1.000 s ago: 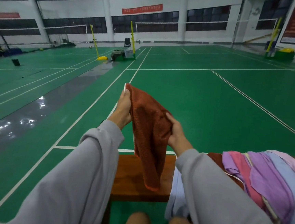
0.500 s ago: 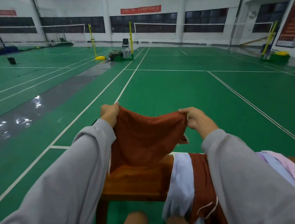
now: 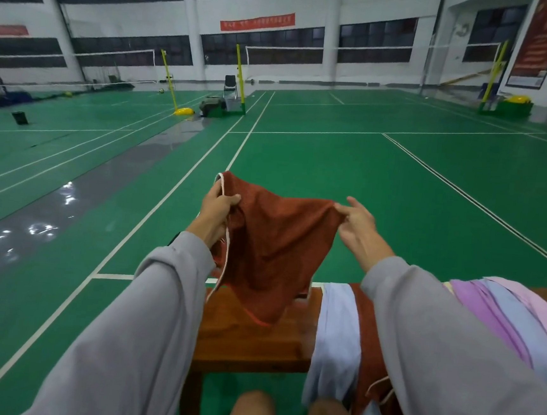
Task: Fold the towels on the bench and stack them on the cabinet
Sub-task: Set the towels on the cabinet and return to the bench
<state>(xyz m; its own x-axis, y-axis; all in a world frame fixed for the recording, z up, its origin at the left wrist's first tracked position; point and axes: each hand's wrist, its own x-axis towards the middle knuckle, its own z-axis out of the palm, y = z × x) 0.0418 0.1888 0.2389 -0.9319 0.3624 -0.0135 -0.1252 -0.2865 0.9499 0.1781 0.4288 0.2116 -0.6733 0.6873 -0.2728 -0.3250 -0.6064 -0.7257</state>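
Fingers (image 3: 229, 200) of the left hand (image 3: 215, 210) curl round the top left corner of a rust-brown towel (image 3: 271, 250), thumb clamped over the cloth. The corner is bunched there, and a pale piped edge trails down below those fingers. Between the two hands the towel's top edge dips a little and the cloth hangs in loose folds, its lowest point just above the wooden bench (image 3: 247, 340). To the right, the right hand (image 3: 358, 223) pinches the other top corner between thumb and forefinger, with its remaining fingers spread loose.

Below and right of the right fingers, a pale towel (image 3: 336, 338) and a second brown towel (image 3: 368, 331) drape over the bench. Further right is a heap of purple, blue and pink towels (image 3: 504, 313).

To fold well, the left fingers likely need to work out to the true corner. Both hands should then draw apart until the top edge runs straight. Only then should corner meet corner, over the bare wood below the fingers.
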